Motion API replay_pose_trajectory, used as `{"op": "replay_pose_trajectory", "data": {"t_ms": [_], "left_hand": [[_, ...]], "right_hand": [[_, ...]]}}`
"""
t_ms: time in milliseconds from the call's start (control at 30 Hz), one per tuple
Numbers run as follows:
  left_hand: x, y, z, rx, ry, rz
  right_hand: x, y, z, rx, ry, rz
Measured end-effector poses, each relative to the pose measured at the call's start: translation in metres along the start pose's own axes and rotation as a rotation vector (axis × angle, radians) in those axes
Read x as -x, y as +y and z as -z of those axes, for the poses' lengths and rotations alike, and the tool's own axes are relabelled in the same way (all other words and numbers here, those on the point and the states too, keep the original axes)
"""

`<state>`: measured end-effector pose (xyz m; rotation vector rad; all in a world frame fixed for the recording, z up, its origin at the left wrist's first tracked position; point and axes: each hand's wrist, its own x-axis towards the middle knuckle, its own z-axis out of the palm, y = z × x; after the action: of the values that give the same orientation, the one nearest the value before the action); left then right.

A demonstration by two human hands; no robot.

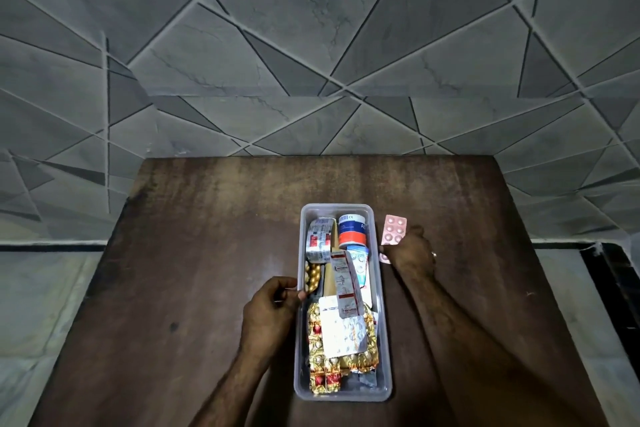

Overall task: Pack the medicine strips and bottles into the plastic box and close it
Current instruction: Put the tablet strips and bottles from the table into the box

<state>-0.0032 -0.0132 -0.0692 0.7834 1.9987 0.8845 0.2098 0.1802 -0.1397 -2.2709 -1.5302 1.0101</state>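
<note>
A clear plastic box (pixel 381 295) sits open on the dark wooden table (pixel 194 253). Inside lie a gold and red strip (pixel 332 360), a silver strip (pixel 343 329), a white and red sachet (pixel 346 282), a rolled silver strip (pixel 319 238) and a blue, white and orange bottle (pixel 353 229). My left hand (pixel 273 305) grips the box's left wall. Just right of the box, my right hand (pixel 412 250) pinches a pink strip (pixel 393 230) lying on the table. No lid is visible.
The table stands against a grey wall with a geometric tile pattern (pixel 311 45). Pale floor (pixel 41 288) shows on both sides of the table. Bare table surface lies left of and beyond the box.
</note>
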Motion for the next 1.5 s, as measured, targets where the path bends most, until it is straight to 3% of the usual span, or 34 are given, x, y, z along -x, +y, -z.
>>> {"op": "replay_pose_trajectory", "data": {"t_ms": [333, 533, 667, 833, 967, 1233, 1500], "left_hand": [[-0.004, -0.001, -0.001, 0.031, 0.005, 0.036], [-0.003, -0.001, -0.003, 0.031, 0.012, 0.029], [-0.001, -0.001, -0.003, 0.017, 0.015, 0.019], [0.002, -0.003, -0.003, -0.001, 0.025, 0.012], [0.008, -0.006, -0.002, -0.022, 0.023, -0.019], [0.02, -0.017, -0.002, -0.053, 0.005, -0.054], [0.03, -0.021, -0.003, -0.074, -0.026, -0.022]], "right_hand": [[0.016, 0.003, 0.023, -0.29, -0.053, -0.064], [0.068, -0.025, 0.065, -0.431, -0.017, 0.108], [0.12, -0.041, 0.075, -0.291, -0.037, 0.301], [0.186, -0.046, 0.055, 0.133, -0.063, 0.643], [0.214, -0.04, 0.025, 0.437, -0.099, 0.8], [0.234, -0.027, -0.003, 0.717, -0.135, 0.875], [0.245, -0.026, 0.001, 0.703, -0.279, 0.832]]}}
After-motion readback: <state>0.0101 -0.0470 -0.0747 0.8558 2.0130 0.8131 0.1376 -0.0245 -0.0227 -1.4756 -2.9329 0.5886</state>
